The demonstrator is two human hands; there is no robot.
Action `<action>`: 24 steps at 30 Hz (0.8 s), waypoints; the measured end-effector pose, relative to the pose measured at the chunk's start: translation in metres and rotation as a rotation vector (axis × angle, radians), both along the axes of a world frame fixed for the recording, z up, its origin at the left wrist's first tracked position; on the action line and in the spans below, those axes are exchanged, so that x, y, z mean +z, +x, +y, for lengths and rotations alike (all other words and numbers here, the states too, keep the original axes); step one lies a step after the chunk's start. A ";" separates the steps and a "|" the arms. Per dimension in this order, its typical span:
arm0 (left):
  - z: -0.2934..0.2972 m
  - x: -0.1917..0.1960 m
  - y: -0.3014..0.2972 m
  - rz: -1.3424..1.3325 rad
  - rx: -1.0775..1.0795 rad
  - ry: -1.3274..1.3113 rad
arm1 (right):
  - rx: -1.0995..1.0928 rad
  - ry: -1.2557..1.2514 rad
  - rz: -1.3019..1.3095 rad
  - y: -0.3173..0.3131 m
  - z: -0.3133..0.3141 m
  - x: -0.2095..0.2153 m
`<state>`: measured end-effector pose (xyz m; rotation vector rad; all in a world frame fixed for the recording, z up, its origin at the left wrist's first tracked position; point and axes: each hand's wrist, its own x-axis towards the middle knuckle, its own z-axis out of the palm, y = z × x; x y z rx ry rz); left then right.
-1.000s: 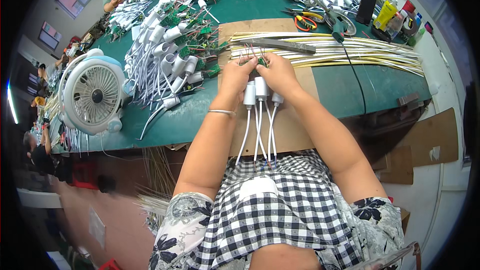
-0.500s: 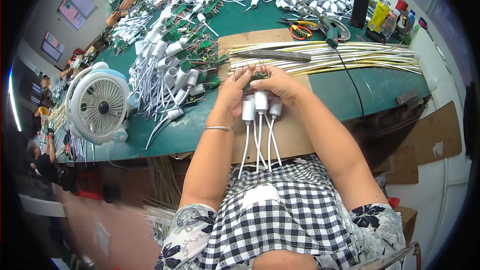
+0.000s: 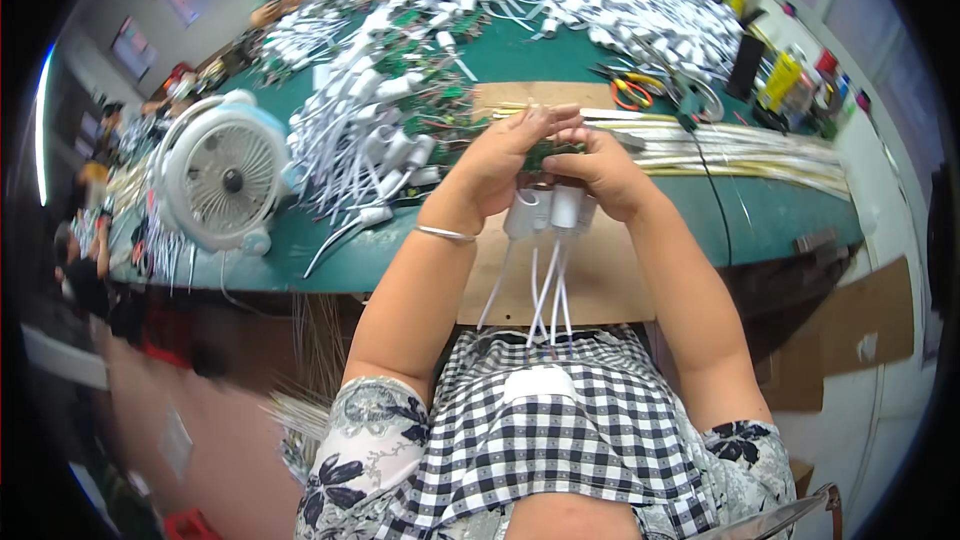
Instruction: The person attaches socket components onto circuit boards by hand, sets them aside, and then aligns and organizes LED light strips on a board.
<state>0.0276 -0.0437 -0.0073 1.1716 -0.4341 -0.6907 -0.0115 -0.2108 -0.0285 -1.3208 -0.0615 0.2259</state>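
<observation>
My left hand (image 3: 505, 158) and my right hand (image 3: 607, 175) meet above a brown board on the bench, fingers closed around green circuit boards (image 3: 541, 153). The left fingers reach across the top toward the right fingertips. Below the boards hang several white cylindrical housings (image 3: 566, 208), smeared by motion. White cables (image 3: 544, 290) run down from them toward my checked apron (image 3: 560, 430). Thin leads and the exact grip are partly hidden behind my fingers.
A heap of white housings with cables and green boards (image 3: 370, 120) lies left, beside a fan (image 3: 225, 180). Behind my hands are a bundle of long white and yellow strips (image 3: 740, 150), pliers (image 3: 632, 92) and bottles (image 3: 780, 80). Co-workers sit across the bench.
The whole view has shifted, with the bench scene further right. My left fingers have lifted and now reach over toward the right hand. The hanging housings have swung and bunched closer together.
</observation>
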 end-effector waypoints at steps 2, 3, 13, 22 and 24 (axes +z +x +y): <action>0.005 0.021 -0.002 -0.030 0.042 -0.010 | 0.072 0.036 -0.027 0.011 0.009 0.010; 0.018 0.037 0.000 -0.116 0.065 0.024 | 0.084 0.043 -0.095 0.019 0.022 0.019; 0.103 0.183 0.148 -0.615 0.269 0.623 | -0.174 0.649 -0.282 0.166 0.180 0.102; 0.131 0.071 0.239 -0.788 0.207 0.950 | -0.193 0.198 -0.183 0.166 0.153 0.067; 0.127 0.072 0.244 -0.722 0.227 0.947 | -0.262 0.145 -0.235 0.163 0.130 0.068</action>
